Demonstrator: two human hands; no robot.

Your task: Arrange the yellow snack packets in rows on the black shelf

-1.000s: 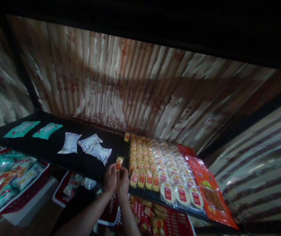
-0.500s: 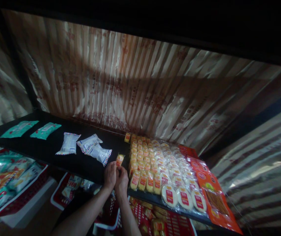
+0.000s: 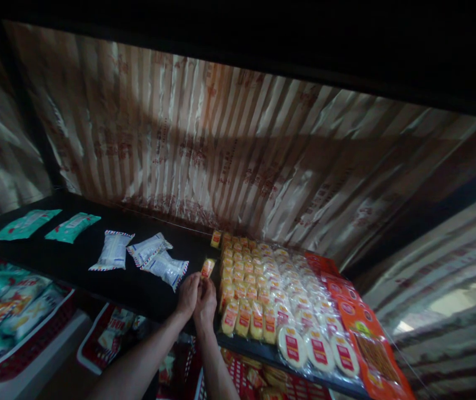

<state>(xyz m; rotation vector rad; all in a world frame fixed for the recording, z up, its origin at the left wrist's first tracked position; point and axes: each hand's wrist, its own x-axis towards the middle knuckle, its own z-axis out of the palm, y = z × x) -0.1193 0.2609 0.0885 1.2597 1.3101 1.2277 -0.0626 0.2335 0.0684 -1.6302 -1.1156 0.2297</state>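
Note:
Close together over the shelf's front part, my left hand [image 3: 188, 295] and my right hand [image 3: 206, 303] both have their fingers closed at the lower end of a small wrapped cake [image 3: 207, 269] with a yellow wrapper and red label. The fingertips hide its bottom. Just to the right stand tight rows of similar wrapped cakes [image 3: 243, 318], beside round white wrapped cakes [image 3: 292, 347]. A single wrapped cake [image 3: 216, 239] sits apart at the back. On the left, silvery-white snack bags [image 3: 165, 268] lie nearest my left hand.
Teal bags [image 3: 73, 226] lie at the far left of the black shelf [image 3: 138, 291]. Orange packets [image 3: 367, 339] line the right side. Red baskets [image 3: 56, 316] of packaged snacks stand below the front edge. A dark upper shelf [image 3: 238, 39] hangs overhead; striped wrinkled sheeting [image 3: 204, 139] covers the back.
The view has shifted slightly. My two hands and the small wrapped cake have moved a little toward the rows on the right, with the cake still between my fingers.

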